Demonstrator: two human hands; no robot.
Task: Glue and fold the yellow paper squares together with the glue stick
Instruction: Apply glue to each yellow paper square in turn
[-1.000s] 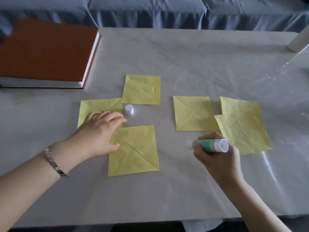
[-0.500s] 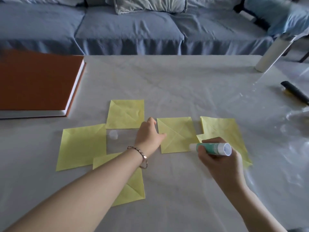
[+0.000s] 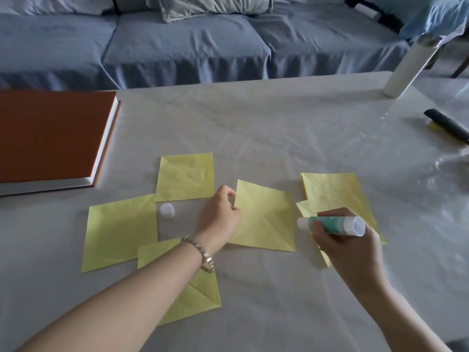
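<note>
Head view of a pale tabletop bearing six yellow paper squares, all creased. The left hand reaches across the middle of the tabletop, and its curled thumb and fingers pinch the left corner of the central square, which otherwise lies flat. The right hand is wrapped round the glue stick – a green-and-white tube held roughly level, its uncapped white tip pointing toward the central square. It hovers over the near left corner of the overlapping pair of squares, which lie toward the right edge. The white cap stands on bare tabletop, left of the left hand. It is ringed by three more sheets: the far square beyond it, the left square beside it, and the near square, partly hidden under the left forearm. A beaded bracelet sits on the left wrist. An orange-covered book lies at the far left corner – well apart from the papers. A white cylinder stands at the far right corner, with a black pen-like object near the right edge. A blue sofa runs behind the far edge.
</note>
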